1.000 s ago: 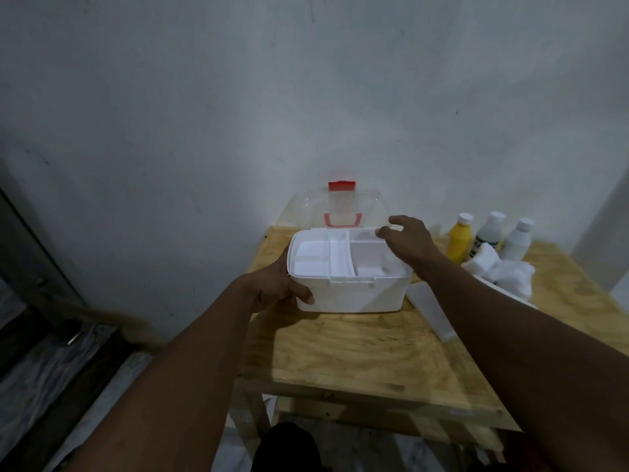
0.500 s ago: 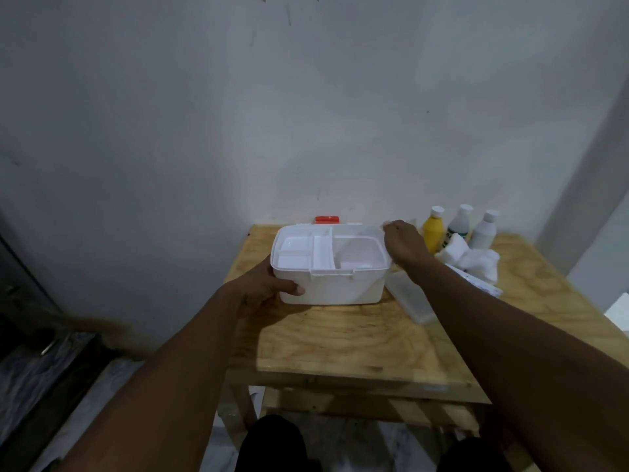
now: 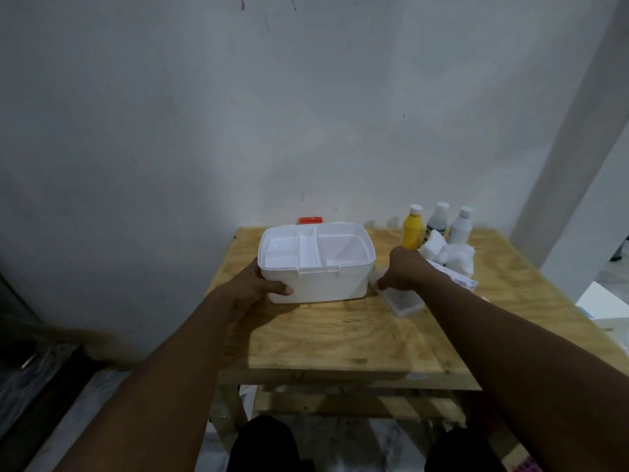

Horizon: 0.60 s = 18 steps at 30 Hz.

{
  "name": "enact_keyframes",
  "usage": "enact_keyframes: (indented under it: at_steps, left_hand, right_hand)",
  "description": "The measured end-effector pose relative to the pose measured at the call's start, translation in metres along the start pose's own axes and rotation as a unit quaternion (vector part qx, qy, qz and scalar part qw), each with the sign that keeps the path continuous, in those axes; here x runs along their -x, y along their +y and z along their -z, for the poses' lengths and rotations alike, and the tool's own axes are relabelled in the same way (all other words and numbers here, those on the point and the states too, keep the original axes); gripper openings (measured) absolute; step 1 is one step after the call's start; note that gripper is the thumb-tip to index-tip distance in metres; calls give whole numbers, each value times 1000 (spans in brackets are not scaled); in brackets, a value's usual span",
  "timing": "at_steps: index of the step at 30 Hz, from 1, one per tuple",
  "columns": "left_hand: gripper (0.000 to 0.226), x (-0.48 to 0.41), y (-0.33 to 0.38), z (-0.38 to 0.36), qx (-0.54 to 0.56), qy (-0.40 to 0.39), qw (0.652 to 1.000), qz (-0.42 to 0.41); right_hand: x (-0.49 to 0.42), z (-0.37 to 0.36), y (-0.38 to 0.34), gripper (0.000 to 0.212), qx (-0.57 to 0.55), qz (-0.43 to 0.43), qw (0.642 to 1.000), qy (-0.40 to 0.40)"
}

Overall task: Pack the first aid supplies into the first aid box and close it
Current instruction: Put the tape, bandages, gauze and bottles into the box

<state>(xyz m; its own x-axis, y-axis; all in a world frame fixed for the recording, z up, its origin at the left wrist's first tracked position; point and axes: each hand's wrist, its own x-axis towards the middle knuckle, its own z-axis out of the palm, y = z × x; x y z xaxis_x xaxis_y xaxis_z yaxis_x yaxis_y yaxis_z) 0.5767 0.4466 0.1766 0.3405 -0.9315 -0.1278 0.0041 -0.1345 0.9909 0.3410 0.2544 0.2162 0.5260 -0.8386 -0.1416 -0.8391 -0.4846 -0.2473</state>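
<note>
The white first aid box (image 3: 323,284) stands open on the wooden table (image 3: 340,335), with a white divided tray (image 3: 299,253) in its top. Its lid hangs back behind it; only the red latch (image 3: 310,220) shows. My left hand (image 3: 258,287) grips the box's front left corner. My right hand (image 3: 405,270) pinches the near end of a clear flat plastic case (image 3: 401,299) lying right of the box. Behind stand a yellow bottle (image 3: 412,229) and two white bottles (image 3: 437,221) (image 3: 461,228), with white gauze or cotton (image 3: 449,255) in front of them.
A flat printed packet (image 3: 459,281) lies under the gauze. The table backs against a grey wall; its left edge runs just beside the box. Dark floor and a ledge lie to the left. My knees (image 3: 262,444) show below the table's front edge.
The lid has dropped back behind the box. My right hand has left the box's right rim and come down onto the clear plastic case. My left hand stays on the box.
</note>
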Motion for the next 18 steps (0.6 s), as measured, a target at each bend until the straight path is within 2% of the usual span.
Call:
enact_keyframes:
  at_steps: [5, 8, 10, 13, 14, 16, 18]
  left_hand:
    - [102, 2, 9, -3, 19, -39, 999, -10]
    - [101, 6, 23, -8, 47, -7, 999, -4]
    - [98, 5, 30, -10, 8, 35, 999, -35]
    - [80, 5, 40, -13, -125, 59, 987, -86]
    - [86, 6, 45, -14, -164, 80, 980, -79]
    - [116, 3, 49, -10, -243, 115, 961, -59]
    - [124, -2, 55, -4, -286, 96, 952, -52]
  right_hand:
    - [-1, 3, 4, 61, -23, -14, 1000, -10]
    - [-4, 5, 8, 59, -72, -26, 997, 13]
    - [-7, 10, 13, 51, -106, -34, 993, 39]
    - [-11, 28, 19, 45, -144, -60, 980, 122]
    - [-13, 36, 19, 44, -161, -68, 971, 164]
    - [-13, 57, 14, 43, -216, -80, 942, 245]
    - [-14, 76, 1, 49, -281, -58, 916, 279]
